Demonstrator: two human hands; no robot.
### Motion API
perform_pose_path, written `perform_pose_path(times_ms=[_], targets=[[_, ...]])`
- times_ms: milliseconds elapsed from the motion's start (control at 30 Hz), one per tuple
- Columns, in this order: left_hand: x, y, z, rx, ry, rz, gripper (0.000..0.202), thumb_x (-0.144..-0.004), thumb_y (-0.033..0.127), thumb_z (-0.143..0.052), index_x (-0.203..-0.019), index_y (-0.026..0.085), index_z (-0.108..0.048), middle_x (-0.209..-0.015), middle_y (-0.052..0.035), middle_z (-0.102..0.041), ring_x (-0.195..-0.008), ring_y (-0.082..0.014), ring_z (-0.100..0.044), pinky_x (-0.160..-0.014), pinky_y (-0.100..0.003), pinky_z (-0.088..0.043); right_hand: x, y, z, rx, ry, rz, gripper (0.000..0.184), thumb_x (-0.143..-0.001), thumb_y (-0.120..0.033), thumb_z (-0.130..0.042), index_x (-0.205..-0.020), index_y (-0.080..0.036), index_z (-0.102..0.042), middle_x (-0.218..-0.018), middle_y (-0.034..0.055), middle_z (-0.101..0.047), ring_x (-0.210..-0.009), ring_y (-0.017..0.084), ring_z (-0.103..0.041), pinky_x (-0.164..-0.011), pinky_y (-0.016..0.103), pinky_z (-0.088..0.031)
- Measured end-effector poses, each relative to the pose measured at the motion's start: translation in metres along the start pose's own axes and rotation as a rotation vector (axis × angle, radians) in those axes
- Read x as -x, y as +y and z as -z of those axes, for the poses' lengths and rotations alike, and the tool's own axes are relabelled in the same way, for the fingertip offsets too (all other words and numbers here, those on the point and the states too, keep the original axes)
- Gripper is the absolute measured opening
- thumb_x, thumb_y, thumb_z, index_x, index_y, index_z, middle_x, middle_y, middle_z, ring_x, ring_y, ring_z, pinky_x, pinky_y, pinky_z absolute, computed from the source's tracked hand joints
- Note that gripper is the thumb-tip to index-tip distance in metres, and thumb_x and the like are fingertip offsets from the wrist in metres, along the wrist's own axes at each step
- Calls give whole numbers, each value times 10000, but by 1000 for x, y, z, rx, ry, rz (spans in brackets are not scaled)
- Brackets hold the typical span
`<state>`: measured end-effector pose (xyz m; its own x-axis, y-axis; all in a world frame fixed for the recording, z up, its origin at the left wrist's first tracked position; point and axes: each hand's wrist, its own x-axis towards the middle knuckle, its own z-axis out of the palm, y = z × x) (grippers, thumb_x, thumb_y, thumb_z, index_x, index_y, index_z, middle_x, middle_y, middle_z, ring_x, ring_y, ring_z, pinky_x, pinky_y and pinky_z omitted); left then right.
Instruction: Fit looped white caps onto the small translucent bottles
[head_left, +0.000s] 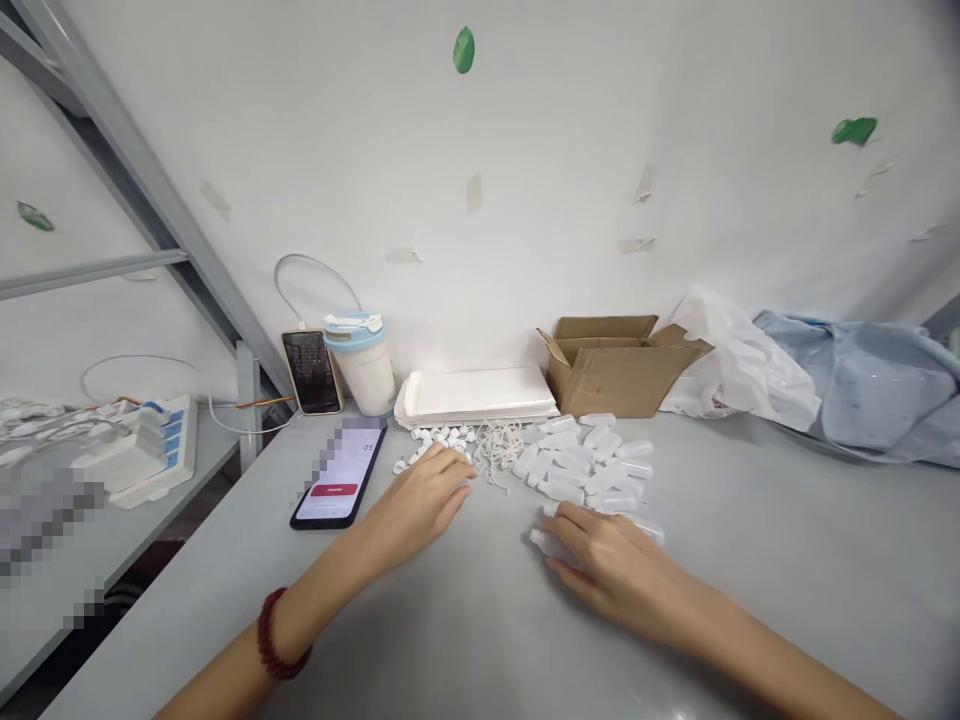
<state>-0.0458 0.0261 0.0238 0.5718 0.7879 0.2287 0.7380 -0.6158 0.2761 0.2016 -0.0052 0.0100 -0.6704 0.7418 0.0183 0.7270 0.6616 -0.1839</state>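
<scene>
My left hand (424,492) reaches over the edge of a pile of small white caps (444,436), thumb apart from the fingers and no object visible in it. To the right of the caps lies a tangle of white strings (498,450). My right hand (600,555) rests low over the table, its thumb and fingers closed around a small translucent plastic bottle (550,543). That bottle lies on its side with its narrow neck pointing left, and the hand covers most of it. Just beyond, several similar bottles (574,460) lie in a loose heap.
A stack of white paper sheets or bags (480,392) lies along the wall, beside an open cardboard box (611,375). White plastic bag (742,365) and blue bag (877,390) fill the right back. At left are a phone (341,475), a propped phone (313,370) and a cup (364,370).
</scene>
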Motion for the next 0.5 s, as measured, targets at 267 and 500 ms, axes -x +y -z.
perform_pose_path(times_ms=[267,500], targets=[[-44,-9,-16,-266,-26,-85,209,-829,36,-418,-866,157,-584,-936,-90,-557,-923,-239,-466,-751,-352,-437,-1,2,-3,-20,178,52,194,-887,-194,-418,-1044,-146,-522,-885,78,-575,-685,173,-573,-570,280,-419],[-56,-6,-29,-336,-16,-46,146,-858,100,-420,-835,127,-562,-874,-113,-549,-872,-258,-469,-736,-379,-430,-1,1,-3,5,171,50,182,-881,-195,-440,-1018,-131,-542,-873,84,-587,-699,178,-578,-593,296,-440]])
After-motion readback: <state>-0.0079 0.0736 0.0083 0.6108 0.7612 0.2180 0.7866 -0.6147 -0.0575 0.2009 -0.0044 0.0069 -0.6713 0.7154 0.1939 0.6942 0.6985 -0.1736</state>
